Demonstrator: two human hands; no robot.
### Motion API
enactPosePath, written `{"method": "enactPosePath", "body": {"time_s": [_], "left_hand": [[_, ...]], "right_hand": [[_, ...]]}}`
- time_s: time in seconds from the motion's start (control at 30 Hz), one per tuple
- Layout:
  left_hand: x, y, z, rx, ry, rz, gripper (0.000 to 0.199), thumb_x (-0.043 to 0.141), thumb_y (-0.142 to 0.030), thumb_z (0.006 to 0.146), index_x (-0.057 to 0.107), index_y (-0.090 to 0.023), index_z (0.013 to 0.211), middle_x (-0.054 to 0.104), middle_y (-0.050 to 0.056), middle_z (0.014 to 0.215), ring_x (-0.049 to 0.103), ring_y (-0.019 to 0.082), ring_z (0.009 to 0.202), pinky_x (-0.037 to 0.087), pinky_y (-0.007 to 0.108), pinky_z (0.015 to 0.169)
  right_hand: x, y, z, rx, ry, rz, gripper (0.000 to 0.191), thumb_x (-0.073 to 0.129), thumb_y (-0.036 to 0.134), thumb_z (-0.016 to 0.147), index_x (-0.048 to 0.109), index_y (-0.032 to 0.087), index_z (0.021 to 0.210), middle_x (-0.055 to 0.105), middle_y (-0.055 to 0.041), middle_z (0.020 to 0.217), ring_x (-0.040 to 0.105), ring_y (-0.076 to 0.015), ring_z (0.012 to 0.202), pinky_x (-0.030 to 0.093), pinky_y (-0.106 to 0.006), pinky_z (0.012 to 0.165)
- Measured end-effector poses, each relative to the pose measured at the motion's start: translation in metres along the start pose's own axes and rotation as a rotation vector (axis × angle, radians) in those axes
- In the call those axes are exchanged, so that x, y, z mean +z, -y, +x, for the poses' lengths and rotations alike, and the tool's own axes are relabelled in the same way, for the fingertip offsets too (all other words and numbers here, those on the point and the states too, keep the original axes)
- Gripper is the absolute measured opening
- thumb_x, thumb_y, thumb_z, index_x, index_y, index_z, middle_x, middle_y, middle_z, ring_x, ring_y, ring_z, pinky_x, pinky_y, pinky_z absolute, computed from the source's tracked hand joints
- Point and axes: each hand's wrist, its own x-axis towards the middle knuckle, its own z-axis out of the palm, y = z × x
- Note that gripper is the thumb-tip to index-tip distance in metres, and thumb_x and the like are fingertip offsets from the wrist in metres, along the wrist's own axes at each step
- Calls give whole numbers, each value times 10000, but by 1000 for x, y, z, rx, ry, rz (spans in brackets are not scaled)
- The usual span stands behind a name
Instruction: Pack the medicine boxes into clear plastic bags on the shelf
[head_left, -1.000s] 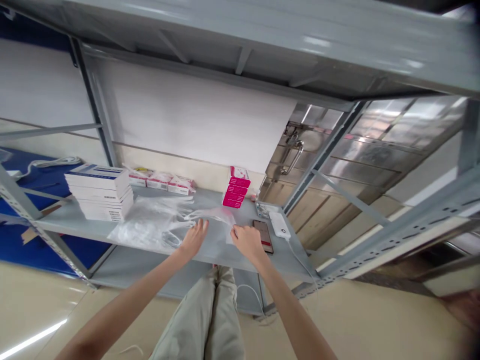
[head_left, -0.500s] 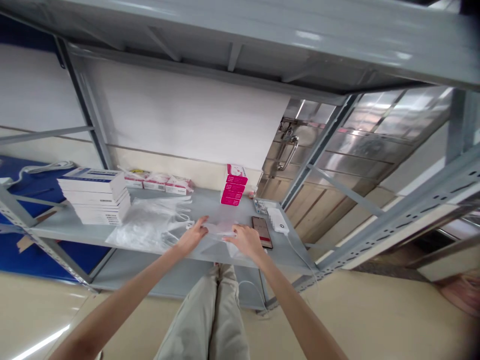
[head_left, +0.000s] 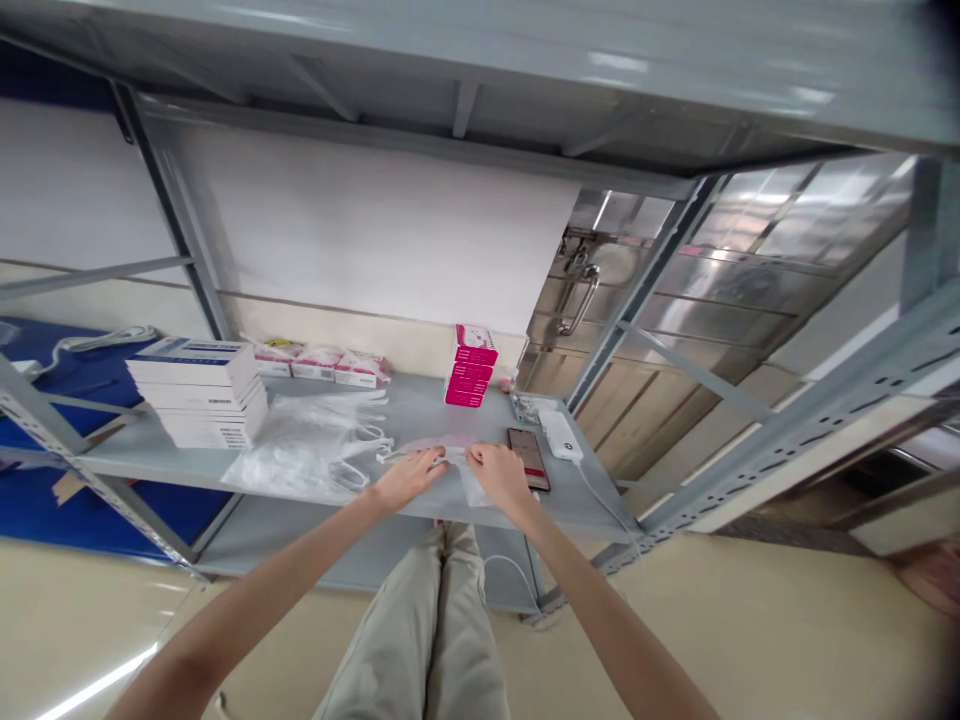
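Note:
A clear plastic bag [head_left: 474, 488] lies between my hands over the shelf's front edge. My left hand [head_left: 411, 474] is closed on the bag's left side, near a white drawstring. My right hand [head_left: 498, 474] pinches its right side, close to my left. Left of them spreads a pile of clear drawstring bags [head_left: 304, 445]. Behind my hands stands an upright stack of pink boxes [head_left: 470, 368]. A phone [head_left: 529, 459] with a lit screen lies just right of my right hand.
On the grey shelf [head_left: 420, 395], a stack of white boxes [head_left: 201, 392] stands left and bagged pink-white boxes [head_left: 319, 363] sit along the back. A white device [head_left: 559, 434] with a cable lies right. Metal posts flank the shelf, with another shelf overhead.
My left hand has moved right, closer to my right hand, and the bag between them is drawn together. The view has shifted slightly.

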Motion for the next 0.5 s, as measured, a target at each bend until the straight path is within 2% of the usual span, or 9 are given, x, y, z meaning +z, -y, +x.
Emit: {"method": "enactPosePath", "body": {"time_s": [0.13, 0.2, 0.27, 0.33, 0.4, 0.47, 0.5], "left_hand": [[9, -12, 5, -17, 87, 83, 639, 358, 50, 747, 415, -163, 1347, 473, 129, 1401, 527, 207, 1211, 443, 337, 961], [10, -18, 5, -26, 73, 76, 673, 337, 51, 728, 351, -129, 1376, 408, 155, 1450, 452, 212, 1297, 424, 348, 1006], [11, -25, 4, 3, 46, -34, 674, 342, 46, 717, 333, -123, 1369, 410, 148, 1450, 390, 207, 1345, 391, 350, 1053], [9, -33, 3, 14, 60, -164, 662, 351, 51, 708, 339, -132, 1344, 498, 125, 1377, 439, 188, 1307, 406, 318, 1041], [5, -40, 5, -50, 86, -242, 621, 329, 66, 715, 364, -137, 1301, 605, 101, 1241, 570, 169, 1164, 475, 275, 942], [-2, -44, 7, -158, 63, -254, 560, 302, 69, 742, 400, -142, 1252, 625, 101, 1196, 637, 168, 1046, 518, 269, 847], [-5, -44, 8, -200, 23, -253, 536, 294, 64, 759, 412, -144, 1239, 590, 118, 1251, 632, 177, 1063, 526, 280, 836]], "right_hand": [[4, 0, -4, -35, -24, -16, 358, 403, 339, 955, 711, 230, 808, 725, -58, 833, 656, -171, 767, 310, -236, 580], [6, -1, -6, -61, -20, -16, 353, 405, 334, 955, 718, 235, 825, 730, -59, 845, 658, -171, 779, 324, -233, 593], [7, -2, -7, -88, -21, -9, 338, 408, 317, 953, 719, 242, 843, 734, -55, 861, 657, -169, 781, 326, -235, 597], [7, -3, -6, -89, -32, 6, 334, 410, 308, 953, 715, 238, 837, 734, -54, 862, 653, -164, 773, 316, -240, 591], [7, -3, -6, -70, -53, 32, 351, 410, 329, 955, 705, 222, 800, 729, -56, 831, 642, -156, 749, 299, -245, 582], [8, -3, -5, -51, -80, 71, 374, 414, 359, 953, 688, 207, 750, 720, -50, 785, 622, -144, 714, 286, -245, 578], [8, -3, -4, -48, -91, 93, 383, 417, 376, 951, 679, 202, 732, 713, -44, 761, 610, -138, 695, 281, -242, 576]]}}
